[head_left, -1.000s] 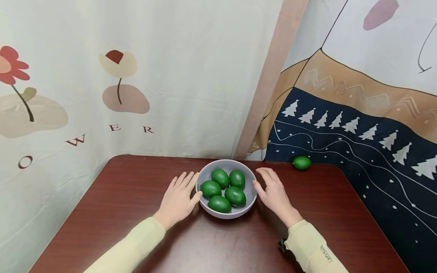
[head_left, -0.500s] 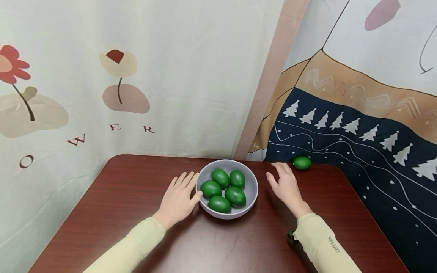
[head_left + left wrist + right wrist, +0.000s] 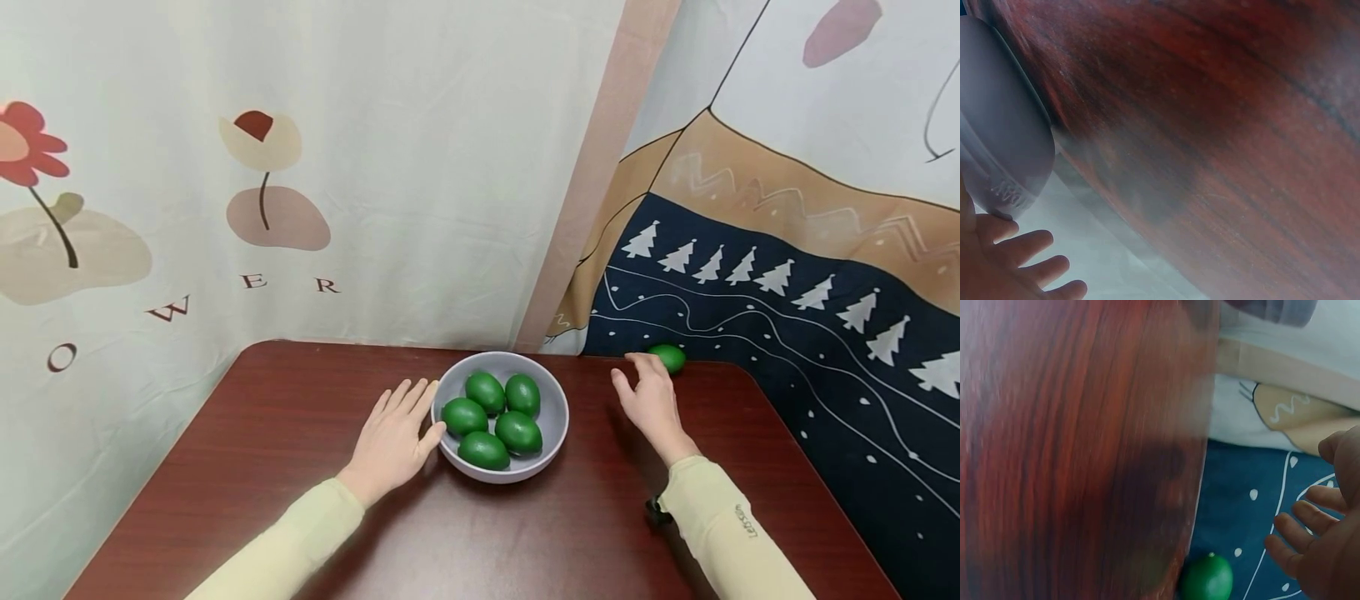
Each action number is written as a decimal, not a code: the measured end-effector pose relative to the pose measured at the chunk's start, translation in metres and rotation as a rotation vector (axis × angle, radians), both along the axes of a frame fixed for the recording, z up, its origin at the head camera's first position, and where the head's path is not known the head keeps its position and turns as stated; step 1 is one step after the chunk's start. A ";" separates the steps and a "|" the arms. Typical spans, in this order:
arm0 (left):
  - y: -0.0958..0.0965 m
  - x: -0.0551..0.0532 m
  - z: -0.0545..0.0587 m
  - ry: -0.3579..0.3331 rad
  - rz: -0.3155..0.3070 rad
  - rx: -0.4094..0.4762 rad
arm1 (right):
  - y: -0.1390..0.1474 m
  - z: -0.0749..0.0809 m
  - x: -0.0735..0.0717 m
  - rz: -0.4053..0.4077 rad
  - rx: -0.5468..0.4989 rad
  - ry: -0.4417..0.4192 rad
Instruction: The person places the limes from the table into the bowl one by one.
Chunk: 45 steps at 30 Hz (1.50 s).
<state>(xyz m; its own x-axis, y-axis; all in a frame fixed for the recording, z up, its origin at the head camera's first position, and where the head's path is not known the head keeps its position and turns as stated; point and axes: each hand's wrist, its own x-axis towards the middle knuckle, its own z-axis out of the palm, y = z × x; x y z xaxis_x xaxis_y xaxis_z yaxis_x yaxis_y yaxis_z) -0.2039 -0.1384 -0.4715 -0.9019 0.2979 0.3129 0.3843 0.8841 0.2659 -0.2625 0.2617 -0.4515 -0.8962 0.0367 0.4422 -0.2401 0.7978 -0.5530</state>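
A pale lavender bowl (image 3: pixel 557 425) stands on the dark red-brown table, with several green limes (image 3: pixel 483 450) inside. My left hand (image 3: pixel 392 442) touches the bowl's left rim, its fingers straight and spread. In the left wrist view, the bowl's outer wall (image 3: pixel 1004 112) rises beside the fingers. My right hand (image 3: pixel 654 408) is off to the right of the bowl with nothing in it, its fingers relaxed. A single lime (image 3: pixel 670 358) lies near the table's back edge, partly hidden behind the right hand's fingers. The right wrist view shows that lime (image 3: pixel 1209 578) below the fingers.
The wooden table (image 3: pixel 465 542) ends just behind the bowl and the single lime. A white curtain (image 3: pixel 420 208) with flower prints hangs at the back left. To the right hangs a navy cloth (image 3: pixel 787 333) with white trees.
My right hand has moved away from the bowl's right rim, rightward to the single lime. The left hand and the bowl stay in place.
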 end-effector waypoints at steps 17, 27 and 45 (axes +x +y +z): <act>0.001 0.002 0.004 -0.007 0.004 -0.002 | 0.037 0.002 -0.017 -0.152 -0.006 -0.104; 0.001 0.003 0.004 0.003 0.002 -0.009 | 0.049 -0.003 -0.029 -0.198 -0.025 -0.185; 0.001 0.003 0.003 0.008 0.006 -0.020 | 0.060 -0.014 -0.047 -0.322 -0.075 -0.272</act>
<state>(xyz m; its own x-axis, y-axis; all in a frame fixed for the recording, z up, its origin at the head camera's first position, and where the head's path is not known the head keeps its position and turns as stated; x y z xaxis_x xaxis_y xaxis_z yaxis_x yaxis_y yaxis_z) -0.2008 -0.1378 -0.4686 -0.9009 0.2991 0.3144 0.3813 0.8915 0.2445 -0.3098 0.3213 -0.4654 -0.9173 0.3570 0.1764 0.1778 0.7636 -0.6208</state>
